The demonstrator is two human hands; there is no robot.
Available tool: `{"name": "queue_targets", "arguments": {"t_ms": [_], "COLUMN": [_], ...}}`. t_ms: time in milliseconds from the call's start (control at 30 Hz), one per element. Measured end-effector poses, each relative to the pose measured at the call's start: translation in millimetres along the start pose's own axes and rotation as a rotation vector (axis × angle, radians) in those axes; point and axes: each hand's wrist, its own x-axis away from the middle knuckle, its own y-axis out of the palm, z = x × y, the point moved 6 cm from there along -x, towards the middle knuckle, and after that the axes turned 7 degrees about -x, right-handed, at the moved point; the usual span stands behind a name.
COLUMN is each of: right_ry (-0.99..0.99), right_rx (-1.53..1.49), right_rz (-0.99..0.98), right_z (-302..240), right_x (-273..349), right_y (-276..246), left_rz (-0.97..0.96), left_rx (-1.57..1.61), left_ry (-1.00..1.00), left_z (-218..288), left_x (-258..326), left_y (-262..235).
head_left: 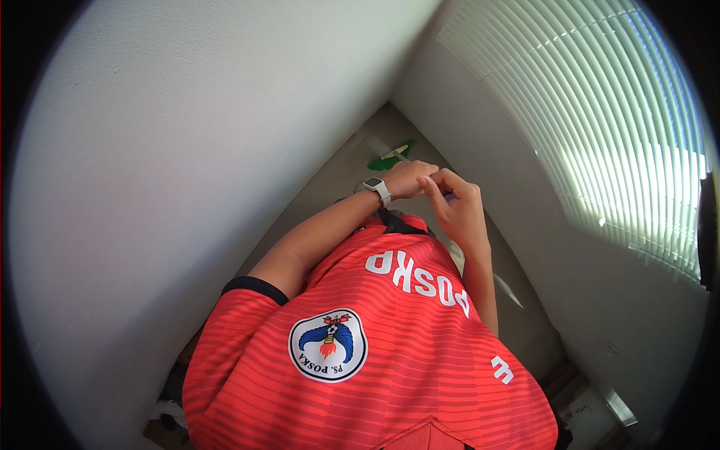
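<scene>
A mop with a green flat head (390, 154) and a pale bar across it rests on the floor near the corner of two walls. Its grey handle rises from the head toward my hands and is mostly hidden behind them. My left hand (409, 180), with a pale-strapped watch (377, 189) on the wrist, is closed around the handle. Just to its right, my right hand (459, 206) has its fingers curled and thumb bent in, seemingly gripping the handle closer to me. A small bluish-grey bit shows between its thumb and fingers.
A white wall (187, 112) rises close on my left. On the right, another wall (517, 180) carries a window with slatted blinds (600, 127), bright with daylight. The grey floor (360, 150) narrows into the corner ahead. Dark objects, partly hidden, lie behind me at lower left.
</scene>
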Motion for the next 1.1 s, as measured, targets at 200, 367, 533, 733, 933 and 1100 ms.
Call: {"name": "queue_targets", "arguments": {"t_ms": [200, 367, 533, 733, 933, 1100], "right_ry": [-0.039, -0.062, -0.061, -0.217, -0.213, -0.047], "right_rx": [-0.006, -0.012, -0.076, -0.197, -0.010, -0.052], "right_rz": [-0.023, -0.034, 0.034, 0.137, 0.031, -0.095], "right_z": [3, -11, -35, -71, -93, -64], "right_x": [8, 25, 41, 55, 45, 34], "right_y": [2, -8, -36, -56, -33, -6], "left_rz": [0.232, 0.323, 0.293, 0.097, -0.128, -0.420], "left_rx": [-0.019, -0.042, -0.049, 0.133, 0.222, 0.474], "left_ry": [0.063, 0.098, 0.079, 0.119, 0.111, 0.111], "left_z": [-10, 11, 46, 85, 76, 61], "left_x": [2, 12, 13, 16, 20, 30], "left_y": [0, -7, -29, -46, -17, 13]}}
